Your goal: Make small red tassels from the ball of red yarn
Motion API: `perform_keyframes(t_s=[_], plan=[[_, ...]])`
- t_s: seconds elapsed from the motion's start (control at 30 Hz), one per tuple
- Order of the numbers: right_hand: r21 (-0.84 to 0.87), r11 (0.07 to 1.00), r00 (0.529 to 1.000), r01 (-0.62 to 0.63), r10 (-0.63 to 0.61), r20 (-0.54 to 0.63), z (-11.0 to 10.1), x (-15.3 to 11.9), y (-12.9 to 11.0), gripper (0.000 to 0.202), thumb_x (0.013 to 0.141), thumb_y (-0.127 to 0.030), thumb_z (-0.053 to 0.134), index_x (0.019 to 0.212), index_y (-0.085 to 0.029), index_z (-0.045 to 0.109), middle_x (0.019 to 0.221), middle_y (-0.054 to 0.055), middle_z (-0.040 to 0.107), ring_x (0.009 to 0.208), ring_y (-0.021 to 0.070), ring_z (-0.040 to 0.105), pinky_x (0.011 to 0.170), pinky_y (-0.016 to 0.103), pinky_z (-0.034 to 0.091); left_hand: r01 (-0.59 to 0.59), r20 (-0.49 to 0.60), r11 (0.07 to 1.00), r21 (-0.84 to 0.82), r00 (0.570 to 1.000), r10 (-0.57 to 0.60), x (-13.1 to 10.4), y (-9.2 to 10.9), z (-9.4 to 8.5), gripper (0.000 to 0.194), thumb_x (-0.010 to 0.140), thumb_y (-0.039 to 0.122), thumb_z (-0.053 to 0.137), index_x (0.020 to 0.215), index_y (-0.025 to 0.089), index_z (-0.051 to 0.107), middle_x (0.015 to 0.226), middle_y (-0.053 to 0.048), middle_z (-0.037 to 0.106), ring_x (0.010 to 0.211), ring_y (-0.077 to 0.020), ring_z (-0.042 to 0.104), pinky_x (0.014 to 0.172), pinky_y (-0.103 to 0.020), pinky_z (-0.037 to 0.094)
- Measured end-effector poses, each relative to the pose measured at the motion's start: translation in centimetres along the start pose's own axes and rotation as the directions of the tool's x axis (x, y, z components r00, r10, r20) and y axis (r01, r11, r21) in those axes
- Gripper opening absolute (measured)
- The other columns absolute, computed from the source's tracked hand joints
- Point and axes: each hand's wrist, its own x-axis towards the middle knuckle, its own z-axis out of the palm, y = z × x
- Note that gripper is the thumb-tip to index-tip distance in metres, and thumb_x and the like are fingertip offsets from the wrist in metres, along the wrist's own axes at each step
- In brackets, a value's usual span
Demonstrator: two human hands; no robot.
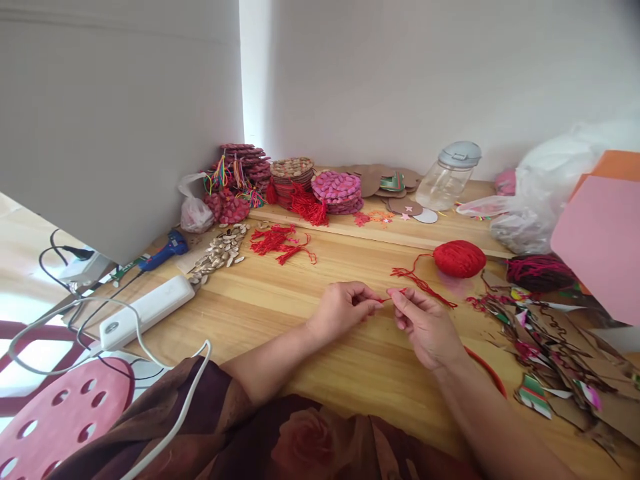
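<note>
Between my two hands a short piece of red yarn is stretched above the wooden table. My left hand pinches one end with thumb and forefinger. The other end is pinched in my right hand, whose fingers are curled in. Just beyond the right hand lie cut red strands and a ball of red yarn. Several red tassels lie farther off to the left. Part of a red-orange ring-shaped edge shows beside my right forearm.
Stacks of round woven coasters stand along the back. A lidded jar and plastic bags are at the back right. Cardboard scraps cover the right side. Left are seeds, a blue glue gun, a white power bank and cables.
</note>
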Motion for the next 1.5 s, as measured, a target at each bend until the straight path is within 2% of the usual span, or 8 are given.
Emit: perform_keyframes(t_s=[0.17,0.3,0.5,0.6,0.8,0.97,1.23,1.5], plan=[[0.084,0.996,0.999,-0.036,0.039,-0.026,-0.3,0.2,-0.4,0.025,0.061,-0.034,0.085,0.075,-0.019,0.070,0.063,-0.003,0.051,0.052,0.0077,0.040,0.043,0.021,0.029,-0.186,0.017,0.896,0.403,0.980,0.196,-0.6,1.5,-1.1,0.018,0.087,0.033,0.058,0.084,0.021,0.072,0.075,-0.002,0.072,0.066,-0.0149,0.062,0.062,-0.023,0.044],[-0.006,0.997,0.994,0.071,-0.071,-0.081,-0.7,0.4,-0.8,0.024,0.069,-0.037,0.080,0.084,-0.020,0.070,0.060,-0.004,0.050,0.050,0.0071,0.040,0.042,0.020,0.028,-0.225,-0.063,0.763,0.606,0.942,0.328,0.0,1.9,-4.7,0.020,0.089,0.034,0.055,0.086,0.023,0.071,0.083,-0.004,0.074,0.074,-0.0178,0.066,0.069,-0.026,0.046],[-0.088,0.938,0.902,0.334,-0.345,-0.260,-1.7,0.9,-2.1,0.020,0.074,-0.035,0.074,0.086,-0.021,0.069,0.071,-0.002,0.055,0.054,0.0071,0.044,0.044,0.020,0.034,0.253,-0.417,0.467,0.848,0.861,0.291,1.2,1.3,-13.5,0.033,0.088,0.047,0.051,0.100,0.023,0.072,0.086,-0.010,0.074,0.077,-0.0275,0.066,0.068,-0.034,0.045],[-0.123,0.905,0.844,0.407,-0.425,-0.328,-2.4,1.5,-2.5,0.020,0.075,-0.035,0.073,0.087,-0.020,0.068,0.069,-0.003,0.055,0.054,0.0072,0.044,0.045,0.019,0.035,0.309,-0.378,0.263,0.914,0.883,0.278,1.5,0.5,-15.3,0.037,0.088,0.045,0.051,0.108,0.021,0.070,0.105,-0.015,0.071,0.097,-0.0345,0.062,0.077,-0.040,0.044],[-0.235,0.849,0.767,0.474,-0.529,-0.363,-3.4,1.8,-3.5,0.020,0.075,-0.034,0.070,0.089,-0.020,0.067,0.077,-0.001,0.062,0.054,0.0082,0.046,0.045,0.020,0.035,-0.008,-0.134,0.312,0.950,0.893,0.430,2.3,-0.5,-11.1,0.030,0.091,0.043,0.052,0.088,0.023,0.073,0.097,-0.009,0.072,0.103,-0.0299,0.056,0.086,-0.043,0.040],[-0.607,0.709,0.843,0.358,-0.525,-0.118,-5.2,0.3,-5.4,0.019,0.081,-0.035,0.064,0.090,-0.019,0.070,0.080,0.003,0.067,0.065,0.0136,0.055,0.058,0.026,0.043,-0.288,0.106,0.369,0.883,0.890,0.443,3.9,-0.4,-6.2,0.020,0.091,0.034,0.055,0.085,0.023,0.072,0.091,-0.005,0.073,0.097,-0.0250,0.058,0.088,-0.042,0.036],[-0.987,0.026,0.881,0.156,-0.456,0.127,-9.4,1.9,-2.8,0.018,0.081,-0.030,0.062,0.092,-0.017,0.068,0.095,0.011,0.069,0.090,0.0264,0.059,0.084,0.040,0.041,-0.420,0.215,0.430,0.799,0.868,0.448,5.6,-0.7,-2.2,0.015,0.089,0.031,0.059,0.085,0.023,0.071,0.089,-0.004,0.073,0.094,-0.0225,0.058,0.086,-0.039,0.035],[-0.979,-0.060,0.888,0.193,-0.414,0.200,-9.1,1.4,-3.2,0.008,0.084,-0.018,0.051,0.079,-0.019,0.057,0.086,0.009,0.065,0.085,0.0263,0.053,0.081,0.038,0.037,-0.419,0.220,0.472,0.775,0.880,0.420,5.8,-0.8,-0.8,0.018,0.091,0.027,0.053,0.091,0.023,0.071,0.094,-0.005,0.072,0.098,-0.0226,0.057,0.087,-0.039,0.035]])
